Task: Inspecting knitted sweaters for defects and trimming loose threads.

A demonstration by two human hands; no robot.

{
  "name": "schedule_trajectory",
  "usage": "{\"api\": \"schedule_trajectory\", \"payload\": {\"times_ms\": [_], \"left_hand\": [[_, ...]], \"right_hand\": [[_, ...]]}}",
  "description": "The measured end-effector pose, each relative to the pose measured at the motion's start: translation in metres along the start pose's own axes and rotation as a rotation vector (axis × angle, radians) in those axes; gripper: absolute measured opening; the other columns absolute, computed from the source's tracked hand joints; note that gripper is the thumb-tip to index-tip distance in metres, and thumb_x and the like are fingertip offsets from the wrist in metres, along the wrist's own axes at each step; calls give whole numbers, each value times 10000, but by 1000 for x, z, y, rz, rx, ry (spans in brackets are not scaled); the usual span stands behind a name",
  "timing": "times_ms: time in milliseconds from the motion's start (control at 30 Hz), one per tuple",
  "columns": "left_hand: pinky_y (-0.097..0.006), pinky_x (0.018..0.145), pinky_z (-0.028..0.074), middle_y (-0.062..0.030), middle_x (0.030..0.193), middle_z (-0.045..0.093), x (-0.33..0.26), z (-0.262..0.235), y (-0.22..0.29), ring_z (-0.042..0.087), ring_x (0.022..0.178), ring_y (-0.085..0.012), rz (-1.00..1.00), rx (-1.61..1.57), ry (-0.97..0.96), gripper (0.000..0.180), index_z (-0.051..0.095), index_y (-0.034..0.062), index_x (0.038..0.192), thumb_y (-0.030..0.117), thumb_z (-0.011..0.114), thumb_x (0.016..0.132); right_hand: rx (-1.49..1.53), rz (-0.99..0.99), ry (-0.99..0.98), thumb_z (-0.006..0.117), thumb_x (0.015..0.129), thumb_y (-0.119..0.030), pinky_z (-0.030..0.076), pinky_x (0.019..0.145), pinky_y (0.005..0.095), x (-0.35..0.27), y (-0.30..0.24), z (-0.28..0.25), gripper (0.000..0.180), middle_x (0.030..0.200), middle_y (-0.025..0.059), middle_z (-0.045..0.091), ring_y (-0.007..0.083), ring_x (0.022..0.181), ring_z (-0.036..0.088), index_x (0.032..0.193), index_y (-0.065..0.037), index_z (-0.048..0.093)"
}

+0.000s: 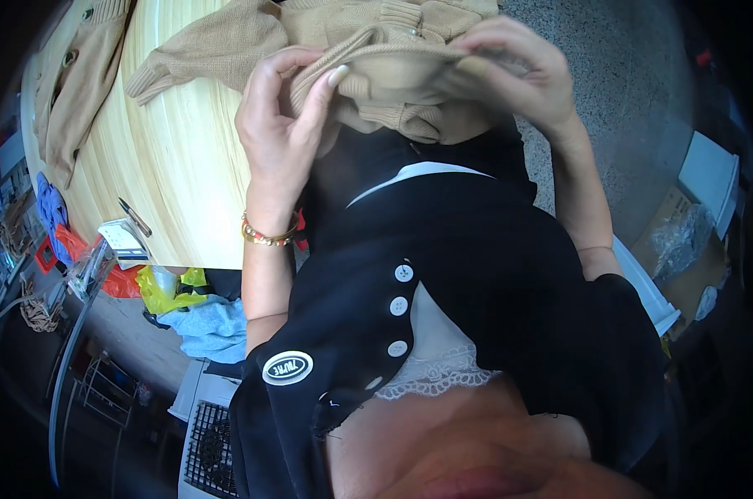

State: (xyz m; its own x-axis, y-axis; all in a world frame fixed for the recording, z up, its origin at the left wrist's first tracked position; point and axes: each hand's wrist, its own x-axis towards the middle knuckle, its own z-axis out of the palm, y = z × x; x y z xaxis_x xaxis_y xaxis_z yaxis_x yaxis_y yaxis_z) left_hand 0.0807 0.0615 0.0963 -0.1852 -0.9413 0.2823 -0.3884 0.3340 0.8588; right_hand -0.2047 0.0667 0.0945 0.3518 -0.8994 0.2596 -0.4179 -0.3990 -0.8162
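A tan knitted sweater [227, 50] is bunched over the near right edge of the table and hangs above my lap. My left hand [281, 112] pinches its ribbed edge between thumb and fingers. At the other end of the raised fold, my right hand [518, 71] is closed on the same knit, slightly blurred. The stretch of fabric between the hands is lifted and partly smeared by motion. One sleeve of the sweater lies out to the left on the tabletop.
Another tan knit garment with dark buttons [85, 91] lies on the wooden table [181, 166] at far left. A pen [135, 216] and small notepad [123, 239] sit by its near edge. Bags [164, 287] and blue cloth [210, 328] are below. A cardboard box [676, 241] stands right.
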Motion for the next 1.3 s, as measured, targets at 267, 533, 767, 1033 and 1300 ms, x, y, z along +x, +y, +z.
{"api": "schedule_trajectory", "payload": {"times_ms": [267,533,767,1033,1300], "left_hand": [[-170,741,426,1,921,664,-27,-35,-3,551,819,-26,-664,-374,-332,160,669,-8,1008,129,660,924],[-222,823,479,-51,977,687,-26,-38,12,622,876,-85,-615,-794,-114,194,649,-17,1070,58,675,893],[-243,863,481,-68,995,689,-16,-27,34,636,898,-110,-555,-969,-95,187,641,-18,1061,-3,658,875],[-237,847,498,-98,1020,698,-12,-21,38,648,904,-116,-537,-1017,44,195,636,-33,1079,4,648,888],[-199,798,455,-23,938,638,6,7,56,590,865,-79,-268,-561,86,206,652,-25,1024,-67,704,829]], "right_hand": [[180,410,242,675,875,-30,399,602,147,6,-7,-26,132,832,-44,580,0,687,498,998,-21,628],[32,230,186,717,793,12,464,719,245,0,-16,-37,105,889,65,628,130,816,594,889,23,677],[-167,159,169,730,793,-23,468,728,262,12,-44,-39,180,912,81,614,147,802,593,955,28,672],[401,-248,285,759,743,-12,461,704,259,31,-43,-28,199,897,85,613,159,805,590,925,22,686],[-326,-712,-27,690,753,-101,513,536,237,23,-74,-1,186,970,54,662,158,745,664,938,-81,701]]}}
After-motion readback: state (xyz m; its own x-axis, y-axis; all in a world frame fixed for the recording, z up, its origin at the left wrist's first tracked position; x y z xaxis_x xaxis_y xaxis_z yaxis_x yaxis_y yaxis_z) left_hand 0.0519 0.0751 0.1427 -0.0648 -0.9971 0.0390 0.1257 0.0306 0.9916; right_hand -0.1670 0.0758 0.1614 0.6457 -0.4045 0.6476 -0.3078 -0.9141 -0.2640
